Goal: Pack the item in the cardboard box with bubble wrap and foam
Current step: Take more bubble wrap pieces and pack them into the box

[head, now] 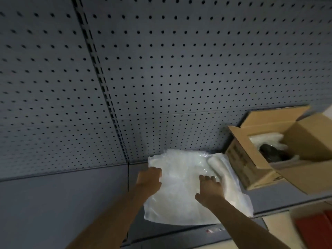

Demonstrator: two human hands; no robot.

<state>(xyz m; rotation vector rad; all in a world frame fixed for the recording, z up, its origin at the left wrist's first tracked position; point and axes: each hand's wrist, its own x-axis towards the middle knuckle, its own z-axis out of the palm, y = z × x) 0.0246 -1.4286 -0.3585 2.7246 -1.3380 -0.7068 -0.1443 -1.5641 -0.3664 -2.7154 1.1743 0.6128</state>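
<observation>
A stack of white bubble wrap and foam sheets (181, 187) lies on the grey shelf. My left hand (150, 178) rests on its left edge, fingers curled over the sheet. My right hand (209, 187) lies flat on top near the middle, fingers spread, beside a raised fold of foam (218, 167). To the right stands an open cardboard box (251, 169) with its flaps up. Inside it a dark item (274, 152) sits among white wrap (265, 139).
A grey pegboard wall (161, 69) rises right behind the shelf. The shelf's front edge (197, 234) runs below the sheets. A red object (316, 229) sits lower right on a pale surface, blurred.
</observation>
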